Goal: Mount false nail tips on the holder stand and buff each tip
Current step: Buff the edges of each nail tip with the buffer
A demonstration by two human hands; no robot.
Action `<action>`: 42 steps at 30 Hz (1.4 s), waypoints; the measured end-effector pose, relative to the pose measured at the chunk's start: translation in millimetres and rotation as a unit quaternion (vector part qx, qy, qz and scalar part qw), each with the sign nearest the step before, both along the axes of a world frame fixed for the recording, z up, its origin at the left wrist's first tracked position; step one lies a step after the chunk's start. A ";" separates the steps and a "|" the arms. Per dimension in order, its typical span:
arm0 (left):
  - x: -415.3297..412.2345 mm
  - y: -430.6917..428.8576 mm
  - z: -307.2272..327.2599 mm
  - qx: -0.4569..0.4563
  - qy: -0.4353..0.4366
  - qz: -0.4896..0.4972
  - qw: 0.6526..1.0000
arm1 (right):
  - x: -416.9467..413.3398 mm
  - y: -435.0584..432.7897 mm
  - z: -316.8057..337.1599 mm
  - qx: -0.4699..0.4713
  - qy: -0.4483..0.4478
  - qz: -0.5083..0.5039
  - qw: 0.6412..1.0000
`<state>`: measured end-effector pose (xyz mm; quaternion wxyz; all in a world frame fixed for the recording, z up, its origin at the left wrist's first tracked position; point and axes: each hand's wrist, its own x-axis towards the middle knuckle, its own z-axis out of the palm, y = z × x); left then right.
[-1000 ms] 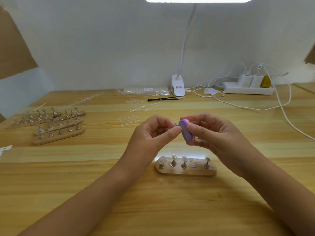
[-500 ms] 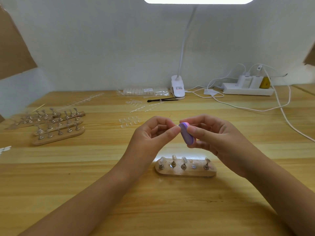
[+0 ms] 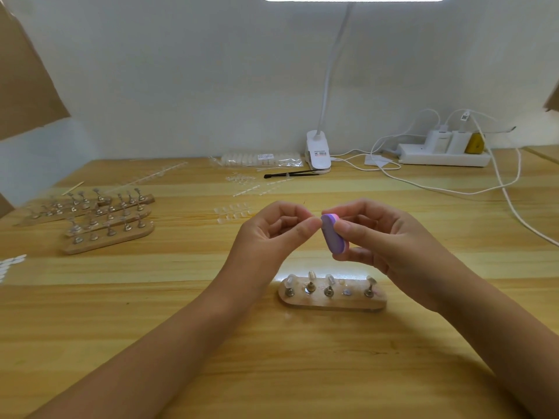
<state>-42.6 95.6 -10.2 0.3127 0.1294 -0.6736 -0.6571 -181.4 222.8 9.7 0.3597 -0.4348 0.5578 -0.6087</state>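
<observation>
Holder stand (image 3: 332,301) on the table (image 3: 145,297) carries four pegs, one slot vacant, while the left hand (image 3: 272,234) pinches something tiny, probably the fifth tip, against the buffer (image 3: 332,234) gripped by the right hand (image 3: 387,240) -- buffing unfinished.

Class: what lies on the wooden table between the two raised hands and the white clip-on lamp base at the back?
Head view: loose clear false nail tips and, nearer the white lamp base, a thin black stick.
</observation>
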 end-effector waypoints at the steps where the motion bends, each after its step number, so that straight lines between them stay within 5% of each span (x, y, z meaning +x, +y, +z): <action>1: -0.2 -0.4 -0.9 0.002 -0.002 0.000 1.000 | 0.1 -0.1 -0.2 0.004 0.004 0.000 1.000; 26: 0.5 1.9 -2.0 0.067 -0.019 -0.038 0.997 | 5.0 -0.7 -3.9 0.005 -0.030 0.024 0.999; 39: -0.5 -1.9 -2.6 0.112 -0.007 -0.036 0.993 | 2.6 -3.0 -3.9 -0.068 -0.051 -0.052 0.995; 42: -0.8 -0.4 -3.4 0.115 -0.006 -0.041 0.993 | 5.7 -3.0 -8.3 -0.041 -0.032 0.003 0.999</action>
